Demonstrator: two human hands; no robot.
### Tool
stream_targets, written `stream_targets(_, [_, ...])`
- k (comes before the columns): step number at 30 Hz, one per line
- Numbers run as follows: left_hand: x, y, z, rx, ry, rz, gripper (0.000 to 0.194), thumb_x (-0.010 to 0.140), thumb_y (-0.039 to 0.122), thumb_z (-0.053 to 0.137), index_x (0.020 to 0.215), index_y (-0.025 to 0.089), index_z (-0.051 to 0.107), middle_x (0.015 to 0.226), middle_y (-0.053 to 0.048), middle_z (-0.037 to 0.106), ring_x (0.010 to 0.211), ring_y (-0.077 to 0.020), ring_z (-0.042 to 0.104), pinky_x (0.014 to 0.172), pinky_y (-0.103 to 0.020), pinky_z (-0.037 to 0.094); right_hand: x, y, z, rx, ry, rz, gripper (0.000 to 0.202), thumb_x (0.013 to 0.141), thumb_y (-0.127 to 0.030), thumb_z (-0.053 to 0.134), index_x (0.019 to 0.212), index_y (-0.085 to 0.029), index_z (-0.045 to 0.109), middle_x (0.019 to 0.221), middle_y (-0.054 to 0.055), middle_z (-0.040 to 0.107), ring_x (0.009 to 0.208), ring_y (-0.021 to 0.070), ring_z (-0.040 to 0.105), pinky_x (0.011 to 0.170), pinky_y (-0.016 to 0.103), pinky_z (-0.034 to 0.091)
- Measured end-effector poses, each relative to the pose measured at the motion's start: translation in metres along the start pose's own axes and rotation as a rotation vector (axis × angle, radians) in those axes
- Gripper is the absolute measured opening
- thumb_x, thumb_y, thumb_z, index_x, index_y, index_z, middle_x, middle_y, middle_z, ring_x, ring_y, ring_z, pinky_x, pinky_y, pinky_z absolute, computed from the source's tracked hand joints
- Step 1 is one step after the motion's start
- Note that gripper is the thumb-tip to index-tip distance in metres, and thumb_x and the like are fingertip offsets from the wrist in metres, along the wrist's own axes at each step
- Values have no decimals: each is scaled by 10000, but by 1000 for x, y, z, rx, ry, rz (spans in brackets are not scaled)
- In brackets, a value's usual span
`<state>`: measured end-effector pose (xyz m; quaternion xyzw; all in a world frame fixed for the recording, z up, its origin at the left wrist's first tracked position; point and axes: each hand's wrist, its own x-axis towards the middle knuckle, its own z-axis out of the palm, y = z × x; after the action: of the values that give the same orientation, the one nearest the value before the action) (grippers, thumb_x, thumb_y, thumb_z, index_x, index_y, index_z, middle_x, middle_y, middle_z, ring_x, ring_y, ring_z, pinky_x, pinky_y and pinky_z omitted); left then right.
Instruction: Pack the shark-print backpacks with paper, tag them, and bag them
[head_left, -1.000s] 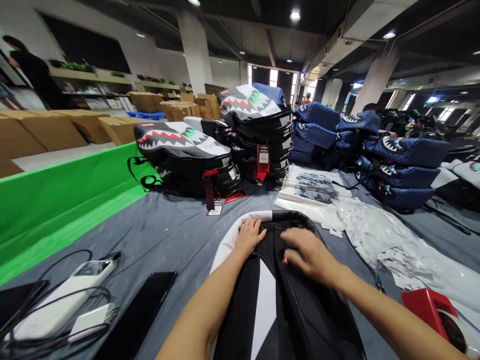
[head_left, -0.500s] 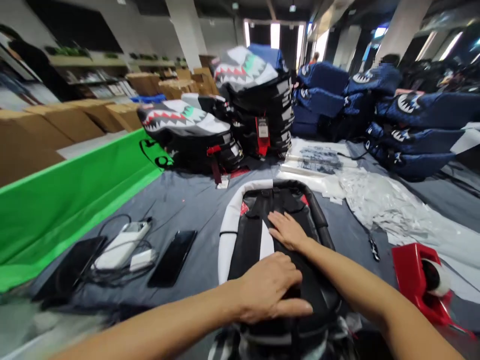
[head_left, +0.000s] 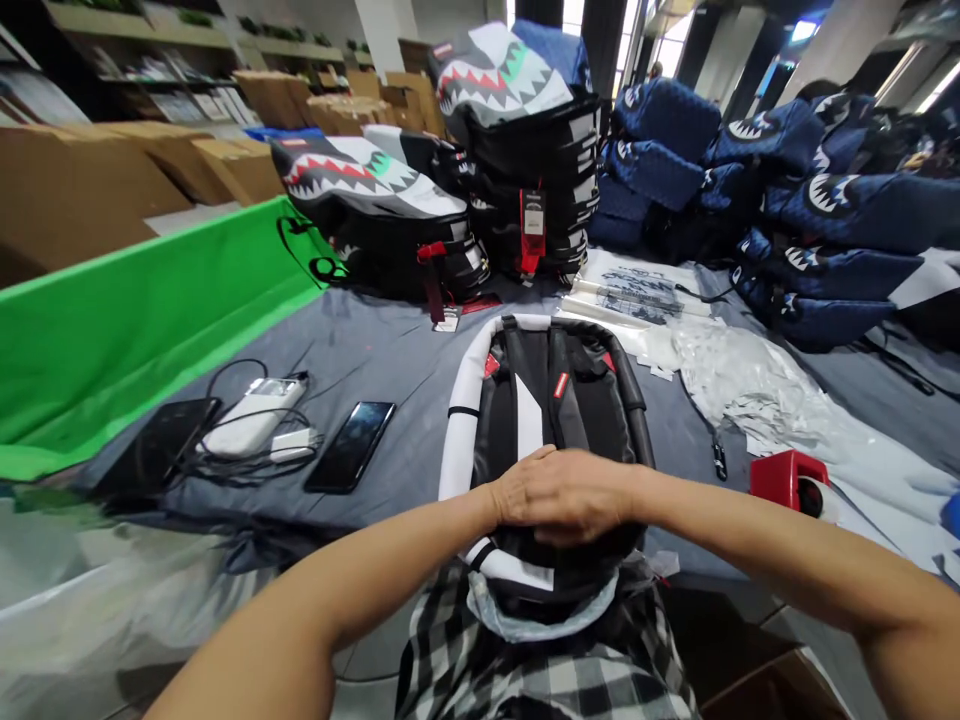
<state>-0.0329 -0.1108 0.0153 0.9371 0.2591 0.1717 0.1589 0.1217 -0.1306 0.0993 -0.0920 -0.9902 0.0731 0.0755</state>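
A black and white backpack (head_left: pixel 466 440) lies with its shoulder straps upward, its lower end hanging toward the checkered cloth (head_left: pixel 555 685) on my lap. My left hand (head_left: pixel 516 492) rests on the lower part of the straps, its fingers mostly covered. Over it lies my right hand (head_left: pixel 581 495), slightly blurred, with fingers stretched to the left. One strap carries a small red label (head_left: pixel 561 385). Crumpled clear plastic (head_left: pixel 517 628) curves around the backpack's lower end.
On the left lie a black phone (head_left: pixel 350 447), a white power bank (head_left: pixel 259 412) with cables, and a green sheet (head_left: pixel 150 330). Stacked shark-print backpacks (head_left: pixel 525 150) and blue bags (head_left: pixel 832 260) stand behind. To the right are plastic bags (head_left: pixel 757 380) and a red tape dispenser (head_left: pixel 780 478).
My right hand has come down from the upper straps and now overlaps my left hand. The view has tilted downward, showing more of the backpack's lower end and the lap.
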Motion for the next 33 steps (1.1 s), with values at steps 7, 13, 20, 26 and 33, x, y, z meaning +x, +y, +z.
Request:
stream_targets(7, [5,-27,-18,291,111,-157,668,893,541,564,1493,278,429,1584,-112,369,1476,-464,162,1123,-720,151,2,-18,31,-34,-221,-156,269,863,-448,660,935,-192,620,839,35,646,666,183,546,619,330,418])
stream_targets(13, [2,-30,-8,268,191,-166,723,849,492,614,1517,368,368,1619,-39,321,1502,-429,123,1159,-665,94,-5,8,76,65,-114,-157,119,808,-349,592,827,-231,580,762,18,596,702,186,545,638,326,417])
stream_targets(20, [8,-43,-7,230,70,-212,721,858,504,608,1520,341,371,1605,-60,350,1491,-419,194,1165,-655,171,-11,21,92,-64,-61,-15,139,840,-345,543,823,-213,584,770,41,591,730,188,557,654,312,452])
stream_targets(26, [-15,-4,-6,157,-117,-236,873,786,741,561,1520,302,382,1587,-118,371,1479,-461,216,1142,-687,228,-30,44,42,-213,306,453,304,953,-297,432,1166,-211,631,990,99,692,928,215,631,848,375,493])
stream_targets(33, [-1,4,-44,188,-271,-214,941,760,817,523,1463,194,479,1442,-194,543,1359,-486,430,1018,-633,433,-9,97,47,-222,184,1144,645,974,-362,450,1548,-101,314,1611,194,254,1491,312,246,1190,517,239])
